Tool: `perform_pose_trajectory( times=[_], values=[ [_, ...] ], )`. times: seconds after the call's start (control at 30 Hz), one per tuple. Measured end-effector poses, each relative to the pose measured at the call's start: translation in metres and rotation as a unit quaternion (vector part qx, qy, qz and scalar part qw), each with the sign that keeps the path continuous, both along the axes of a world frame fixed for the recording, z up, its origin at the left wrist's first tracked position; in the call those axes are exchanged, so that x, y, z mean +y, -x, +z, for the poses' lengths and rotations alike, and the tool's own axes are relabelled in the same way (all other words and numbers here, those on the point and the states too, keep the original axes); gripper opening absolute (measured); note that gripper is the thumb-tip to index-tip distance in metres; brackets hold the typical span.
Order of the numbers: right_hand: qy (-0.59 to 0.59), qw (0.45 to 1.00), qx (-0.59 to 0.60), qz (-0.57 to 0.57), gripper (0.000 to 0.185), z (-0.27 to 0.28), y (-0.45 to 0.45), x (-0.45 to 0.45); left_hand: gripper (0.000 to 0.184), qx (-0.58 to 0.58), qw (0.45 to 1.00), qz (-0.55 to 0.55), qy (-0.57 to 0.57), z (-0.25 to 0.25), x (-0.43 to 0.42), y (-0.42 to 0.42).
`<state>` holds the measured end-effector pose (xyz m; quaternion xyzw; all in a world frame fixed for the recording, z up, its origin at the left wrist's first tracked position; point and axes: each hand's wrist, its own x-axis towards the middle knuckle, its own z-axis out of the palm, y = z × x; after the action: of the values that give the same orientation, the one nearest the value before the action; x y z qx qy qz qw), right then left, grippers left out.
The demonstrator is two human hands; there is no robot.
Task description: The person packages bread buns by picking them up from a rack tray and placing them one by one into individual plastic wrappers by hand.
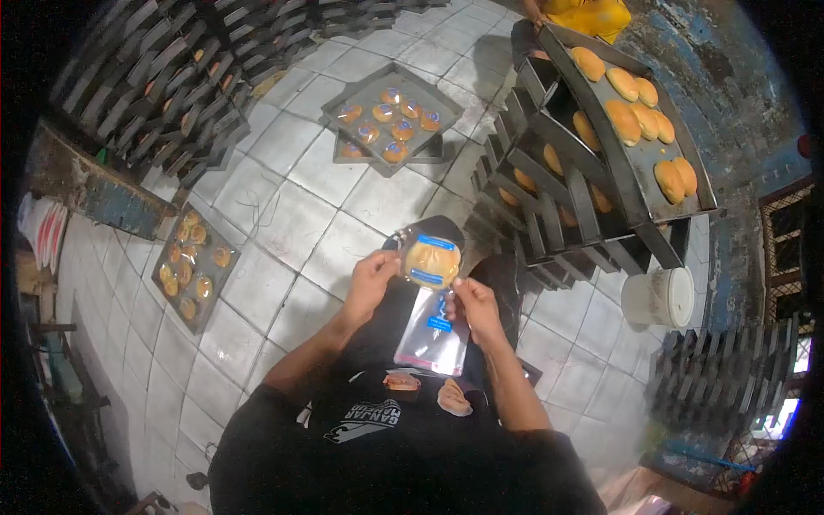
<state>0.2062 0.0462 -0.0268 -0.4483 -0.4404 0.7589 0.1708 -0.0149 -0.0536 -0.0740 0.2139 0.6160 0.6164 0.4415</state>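
A round golden bun in a clear plastic bag with blue printed bands (pixel 432 262) is held up over my lap. My left hand (pixel 373 279) is closed, pinching the left edge of the bag. At its lower right corner, the fingers of my right hand (pixel 476 306) are also closed on the plastic. Below it, clear empty plastic bags (pixel 429 343) with a blue print lie across my lap, partly covered by the bagged bun and my right hand.
Trays of unwrapped buns (pixel 639 120) are stacked at the right. Wrapped buns fill a floor tray (pixel 390 120) ahead and another tray (pixel 199 266) at the left. A white bucket (pixel 658 298) stands right. Stacked metal trays (pixel 154 94) line the far left. A person in yellow (pixel 588 17) is at the top.
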Motion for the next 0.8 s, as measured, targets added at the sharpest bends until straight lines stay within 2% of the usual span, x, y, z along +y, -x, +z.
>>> perform_pose_trajectory(
  times=[0.07, 0.1, 0.13, 0.17, 0.2, 0.23, 0.27, 0.3, 0.33, 0.37, 0.4, 0.43, 0.47, 0.5, 0.53, 0.57, 0.6, 0.67, 0.7, 0.73, 0.77, 0.8],
  values=[
    [0.028, 0.999, 0.019, -0.012, 0.023, 0.008, -0.002, -0.007, 0.018, -0.045, 0.997, -0.033, -0.058, 0.017, 0.007, 0.004],
    [0.017, 0.996, 0.064, -0.058, 0.023, 0.023, 0.0, -0.005, 0.019, -0.113, 0.991, -0.046, -0.059, 0.026, 0.017, 0.004],
    [-0.003, 0.988, 0.111, -0.105, 0.024, 0.039, 0.001, 0.004, 0.019, -0.111, 0.99, -0.06, -0.065, 0.04, 0.03, -0.001],
    [-0.07, 0.985, 0.098, -0.127, 0.021, 0.052, -0.007, 0.014, 0.019, -0.093, 0.987, -0.057, -0.115, 0.056, 0.044, -0.008],
    [-0.235, 0.961, 0.06, -0.132, 0.017, 0.08, -0.016, 0.025, 0.02, -0.077, 0.982, -0.054, -0.163, 0.073, 0.056, -0.017],
    [-0.437, 0.892, -0.011, -0.115, 0.011, 0.115, -0.03, 0.038, 0.029, -0.03, 0.982, -0.053, -0.181, 0.091, 0.062, -0.024],
    [-0.606, 0.777, -0.122, -0.12, 0.008, 0.143, -0.047, 0.052, 0.029, -0.031, 0.98, -0.067, -0.183, 0.096, 0.065, -0.027],
    [-0.695, 0.692, -0.14, -0.136, 0.007, 0.173, -0.062, 0.065, 0.034, -0.004, 0.982, -0.103, -0.159, 0.099, 0.066, -0.031],
    [-0.75, 0.614, -0.185, -0.16, 0.004, 0.204, -0.07, 0.074, 0.04, 0.024, 0.981, -0.137, -0.136, 0.099, 0.066, -0.034],
    [-0.78, 0.566, -0.203, -0.173, 0.004, 0.225, -0.08, 0.086, 0.049, 0.07, 0.978, -0.174, -0.091, 0.097, 0.058, -0.037],
    [-0.778, 0.529, -0.287, -0.179, 0.014, 0.236, -0.09, 0.09, 0.049, 0.068, 0.976, -0.18, -0.101, 0.095, 0.049, -0.039],
    [-0.783, 0.504, -0.3, -0.21, 0.023, 0.246, -0.09, 0.087, 0.053, 0.251, 0.938, -0.204, -0.127, 0.093, 0.038, -0.042],
    [-0.787, 0.478, -0.307, -0.238, 0.033, 0.251, -0.089, 0.08, 0.058, 0.426, 0.867, -0.213, -0.147, 0.091, 0.029, -0.045],
    [-0.778, 0.499, -0.298, -0.24, 0.042, 0.242, -0.094, 0.072, 0.058, 0.426, 0.868, -0.202, -0.154, 0.087, 0.019, -0.047],
    [-0.766, 0.522, -0.288, -0.24, 0.051, 0.22, -0.103, 0.061, 0.054, 0.486, 0.841, -0.203, -0.128, 0.084, 0.008, -0.049],
    [-0.709, 0.631, -0.219, -0.227, 0.051, 0.19, -0.107, 0.045, 0.05, 0.543, 0.808, -0.206, -0.096, 0.082, 0.001, -0.051],
    [-0.631, 0.732, -0.149, -0.211, 0.051, 0.156, -0.106, 0.032, 0.05, 0.545, 0.808, -0.205, -0.092, 0.079, -0.002, -0.051],
    [-0.473, 0.842, -0.237, -0.107, 0.06, 0.097, -0.089, 0.017, 0.036, 0.587, 0.775, -0.217, -0.091, 0.069, -0.012, -0.045],
    [-0.288, 0.939, -0.051, -0.179, 0.067, 0.041, -0.075, 0.012, 0.027, 0.59, 0.767, -0.23, -0.104, 0.068, -0.01, -0.043],
    [-0.084, 0.957, 0.141, -0.237, 0.075, 0.003, -0.062, 0.005, 0.027, 0.592, 0.762, -0.242, -0.102, 0.066, -0.008, -0.04],
    [0.061, 0.915, 0.259, -0.303, 0.082, 0.011, -0.05, 0.003, 0.027, 0.587, 0.759, -0.254, -0.125, 0.064, -0.009, -0.039],
    [0.198, 0.836, 0.367, -0.355, 0.089, 0.026, -0.036, 0.023, 0.027, 0.579, 0.757, -0.262, -0.151, 0.059, -0.006, -0.04]
  ],
)
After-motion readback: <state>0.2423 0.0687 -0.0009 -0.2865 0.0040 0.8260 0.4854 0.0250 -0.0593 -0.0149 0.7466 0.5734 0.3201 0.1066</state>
